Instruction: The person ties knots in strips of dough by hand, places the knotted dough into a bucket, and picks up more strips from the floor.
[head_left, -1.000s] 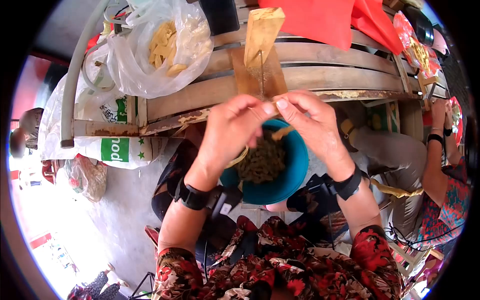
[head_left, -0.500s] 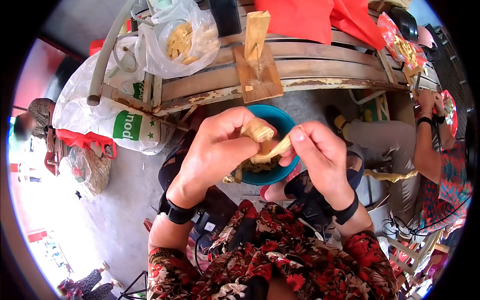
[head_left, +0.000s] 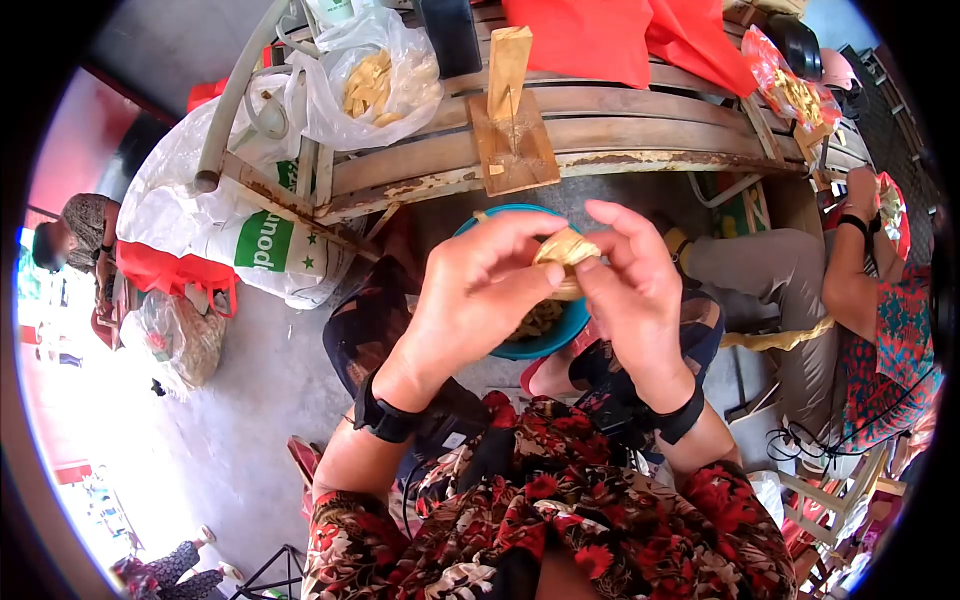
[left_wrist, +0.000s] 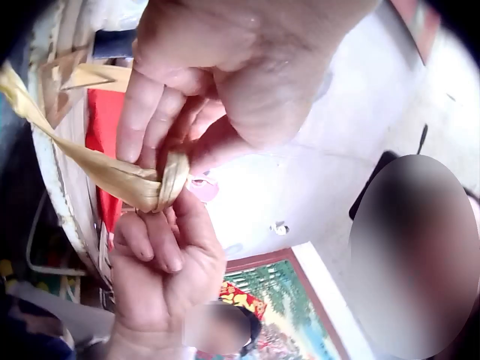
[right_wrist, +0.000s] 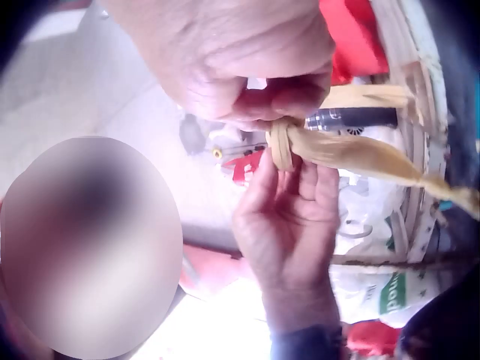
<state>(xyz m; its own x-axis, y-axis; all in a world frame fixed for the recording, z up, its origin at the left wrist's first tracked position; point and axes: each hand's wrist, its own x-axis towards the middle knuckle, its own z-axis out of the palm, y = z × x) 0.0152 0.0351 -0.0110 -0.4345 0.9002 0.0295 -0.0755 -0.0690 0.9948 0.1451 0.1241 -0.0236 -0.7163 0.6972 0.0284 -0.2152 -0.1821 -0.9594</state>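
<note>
Between both hands is a pale yellow, leaf-like strip (head_left: 567, 250), folded over itself into a small bundle at one end. My left hand (head_left: 480, 290) pinches the bundle from the left, thumb in front. From the other side, my right hand (head_left: 635, 300) pinches it between thumb and fingers, its forefinger raised. In the left wrist view the strip's long tail (left_wrist: 105, 172) runs out from the fold; the right wrist view shows the wrapped band (right_wrist: 281, 146) between both hands' fingertips. Below the hands, a teal bucket (head_left: 520, 350) holds dark greenish-brown pieces (head_left: 541, 321), partly hidden.
Ahead stands a slatted bench (head_left: 620, 150) bearing a wooden board (head_left: 535, 180) with an upright block (head_left: 508, 70) and thin spike. A plastic bag (head_left: 320, 110) of yellow pieces and red cloth (head_left: 590, 40) lie there too. Another person's arm (head_left: 850, 270) is at right.
The hands drew back from the bench toward the body, then rose slightly over the bucket. The strip, stretched between them half a second ago, is now gathered into a compact fold.
</note>
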